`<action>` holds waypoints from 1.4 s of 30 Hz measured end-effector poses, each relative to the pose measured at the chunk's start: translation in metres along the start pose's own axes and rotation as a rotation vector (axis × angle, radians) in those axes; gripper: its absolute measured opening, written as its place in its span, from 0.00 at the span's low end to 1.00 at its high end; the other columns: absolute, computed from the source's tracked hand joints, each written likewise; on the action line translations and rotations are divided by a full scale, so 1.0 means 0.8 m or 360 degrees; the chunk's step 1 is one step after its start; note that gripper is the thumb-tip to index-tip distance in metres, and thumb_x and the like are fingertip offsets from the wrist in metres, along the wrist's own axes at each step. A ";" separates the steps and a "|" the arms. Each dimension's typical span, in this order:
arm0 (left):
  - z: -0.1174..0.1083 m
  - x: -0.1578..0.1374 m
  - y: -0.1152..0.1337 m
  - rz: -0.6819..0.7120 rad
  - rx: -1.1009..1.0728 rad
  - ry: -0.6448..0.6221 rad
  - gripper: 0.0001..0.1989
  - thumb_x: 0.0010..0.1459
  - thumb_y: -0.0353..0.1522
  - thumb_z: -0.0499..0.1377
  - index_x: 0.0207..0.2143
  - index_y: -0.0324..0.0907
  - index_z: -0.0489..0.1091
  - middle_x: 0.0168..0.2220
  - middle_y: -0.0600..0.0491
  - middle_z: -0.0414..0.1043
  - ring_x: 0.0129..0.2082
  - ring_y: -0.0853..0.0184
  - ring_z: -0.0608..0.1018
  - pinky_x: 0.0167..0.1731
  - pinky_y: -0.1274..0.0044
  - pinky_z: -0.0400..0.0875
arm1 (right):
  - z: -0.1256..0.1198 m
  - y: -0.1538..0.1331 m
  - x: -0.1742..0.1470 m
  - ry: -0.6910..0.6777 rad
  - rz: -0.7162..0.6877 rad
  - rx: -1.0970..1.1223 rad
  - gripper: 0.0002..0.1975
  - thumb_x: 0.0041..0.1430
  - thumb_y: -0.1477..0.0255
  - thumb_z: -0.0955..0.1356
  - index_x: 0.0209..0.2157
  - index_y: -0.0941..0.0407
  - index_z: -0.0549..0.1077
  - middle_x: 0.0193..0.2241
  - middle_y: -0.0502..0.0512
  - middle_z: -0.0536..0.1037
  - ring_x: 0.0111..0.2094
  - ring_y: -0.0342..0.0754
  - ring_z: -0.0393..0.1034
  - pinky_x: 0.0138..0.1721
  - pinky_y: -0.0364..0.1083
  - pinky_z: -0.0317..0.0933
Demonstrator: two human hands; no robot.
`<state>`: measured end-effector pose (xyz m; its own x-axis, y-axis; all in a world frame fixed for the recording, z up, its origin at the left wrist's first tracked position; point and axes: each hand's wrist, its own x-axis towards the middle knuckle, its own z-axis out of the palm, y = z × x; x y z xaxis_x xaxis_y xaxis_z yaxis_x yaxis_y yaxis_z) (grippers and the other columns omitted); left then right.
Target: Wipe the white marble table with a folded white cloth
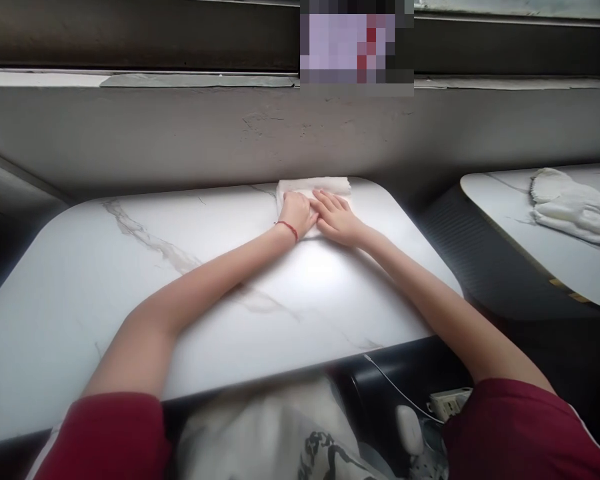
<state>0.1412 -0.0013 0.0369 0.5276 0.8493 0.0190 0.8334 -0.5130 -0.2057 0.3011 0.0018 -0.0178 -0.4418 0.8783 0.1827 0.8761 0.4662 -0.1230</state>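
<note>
We press both hands down on a folded white cloth (314, 189) that lies at the far edge of the marble table (130, 280), close against the grey wall (180, 140). Our left hand (297, 213), with a red string at the wrist, rests flat on the cloth's left half, fingers together. Our right hand (337, 217) lies flat just beside it, fingers stretched and touching the left. The cloth's long axis runs side to side along the table's far edge, and both hands are equally near it. Right of the table, on a second tabletop (555, 253), lies another white cloth (575, 207).
</note>
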 end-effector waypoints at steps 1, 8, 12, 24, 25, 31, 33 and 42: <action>0.003 0.007 -0.006 -0.0026 0.0009 0.0003 0.27 0.74 0.37 0.43 0.60 0.21 0.65 0.55 0.28 0.71 0.54 0.50 0.73 0.52 0.66 0.60 | 0.004 0.004 0.011 0.0022 0.0002 0.0014 0.30 0.68 0.67 0.54 0.69 0.58 0.55 0.72 0.66 0.53 0.72 0.63 0.46 0.69 0.68 0.43; 0.019 0.038 -0.034 -0.0046 0.0014 0.0074 0.28 0.74 0.37 0.42 0.65 0.26 0.60 0.64 0.30 0.62 0.61 0.51 0.67 0.56 0.67 0.58 | 0.015 0.019 0.058 0.0037 0.0037 0.0036 0.31 0.67 0.66 0.54 0.68 0.59 0.56 0.71 0.65 0.55 0.72 0.63 0.46 0.70 0.66 0.42; 0.022 0.042 -0.034 -0.0043 -0.0041 0.0099 0.28 0.74 0.37 0.42 0.66 0.25 0.58 0.64 0.30 0.61 0.62 0.50 0.65 0.57 0.67 0.58 | 0.012 0.019 0.057 0.0018 0.0036 0.0023 0.31 0.67 0.66 0.54 0.69 0.61 0.56 0.72 0.65 0.54 0.72 0.61 0.45 0.70 0.63 0.41; 0.027 0.034 -0.033 -0.0060 -0.0236 0.0170 0.27 0.72 0.36 0.43 0.64 0.25 0.60 0.62 0.30 0.65 0.61 0.48 0.66 0.58 0.64 0.58 | 0.008 0.009 0.049 0.0045 0.0074 0.0002 0.31 0.67 0.67 0.53 0.68 0.61 0.57 0.71 0.65 0.55 0.72 0.60 0.47 0.70 0.63 0.42; 0.030 0.032 -0.033 -0.0055 -0.0262 0.0180 0.27 0.72 0.37 0.44 0.64 0.25 0.61 0.62 0.30 0.65 0.61 0.47 0.66 0.58 0.63 0.59 | 0.008 0.008 0.046 0.0047 0.0074 0.0012 0.31 0.66 0.68 0.53 0.68 0.61 0.57 0.71 0.65 0.55 0.72 0.60 0.47 0.70 0.64 0.42; 0.045 0.008 -0.029 0.0040 -0.0337 0.0275 0.30 0.71 0.38 0.44 0.66 0.25 0.58 0.66 0.29 0.61 0.64 0.45 0.66 0.61 0.58 0.57 | 0.011 -0.003 0.017 0.0107 0.0004 0.0051 0.30 0.66 0.67 0.54 0.67 0.59 0.59 0.71 0.66 0.56 0.71 0.61 0.48 0.69 0.65 0.42; 0.047 -0.008 -0.029 0.0062 -0.0344 0.0288 0.31 0.71 0.38 0.44 0.67 0.23 0.57 0.67 0.28 0.58 0.65 0.44 0.64 0.62 0.57 0.57 | 0.011 -0.016 0.005 0.0121 -0.0010 0.0031 0.30 0.66 0.67 0.54 0.67 0.60 0.60 0.71 0.67 0.56 0.71 0.61 0.48 0.68 0.65 0.42; 0.039 -0.179 -0.026 0.0247 -0.0327 0.0238 0.32 0.72 0.39 0.44 0.66 0.19 0.56 0.68 0.27 0.56 0.69 0.45 0.62 0.64 0.60 0.57 | -0.004 -0.167 -0.111 0.0202 -0.0043 -0.0111 0.30 0.68 0.68 0.55 0.67 0.65 0.58 0.68 0.74 0.59 0.68 0.67 0.52 0.64 0.64 0.50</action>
<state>0.0429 -0.1082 0.0081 0.6569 0.7389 0.1500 0.7488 -0.6626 -0.0152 0.2235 -0.1389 -0.0147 -0.4413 0.8431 0.3074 0.8774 0.4772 -0.0492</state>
